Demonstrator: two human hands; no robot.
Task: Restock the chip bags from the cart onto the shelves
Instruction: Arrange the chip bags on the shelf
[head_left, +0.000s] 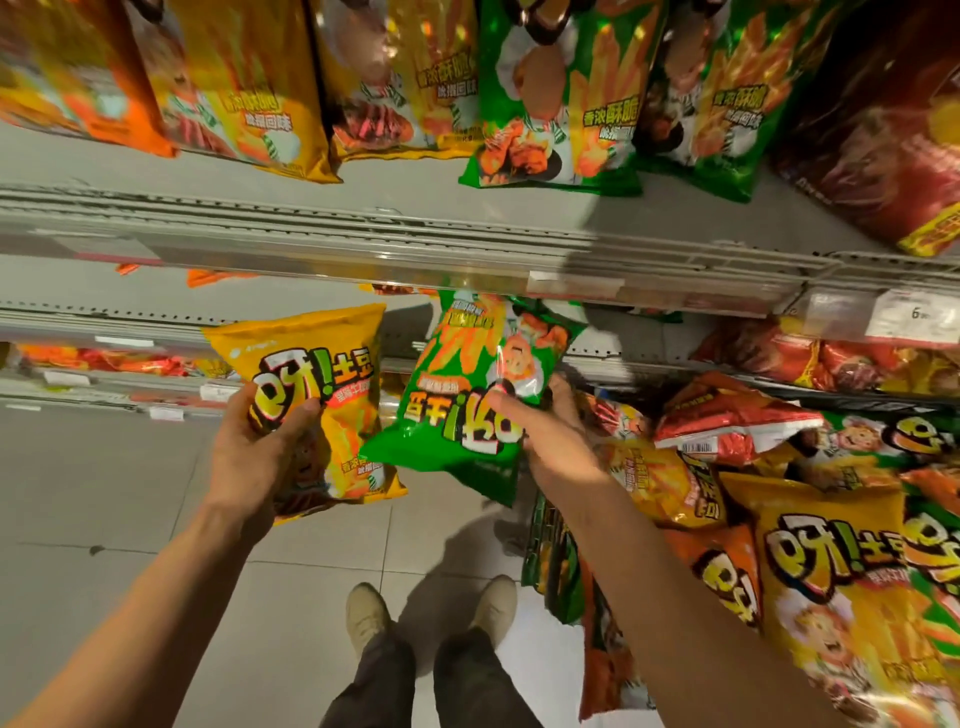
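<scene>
My left hand (260, 447) grips a yellow chip bag (317, 374) by its left side, upright, in front of the lower shelves. My right hand (550, 431) holds a green chip bag (478, 374) turned upside down, thumb on its front, fingers behind. Both bags hang in the air just below the edge of the upper shelf (363, 234). A heap of yellow, orange, red and green chip bags in the cart (779, 499) lies at the right, under my right forearm.
On the upper shelf stand rows of orange, yellow (249, 88), green (561, 104) and dark red (883, 130) bags. Lower shelves (104, 374) at left hold red and orange bags. Price tags (914, 317) line the shelf rails. My shoes (431, 613) stand on pale floor tiles.
</scene>
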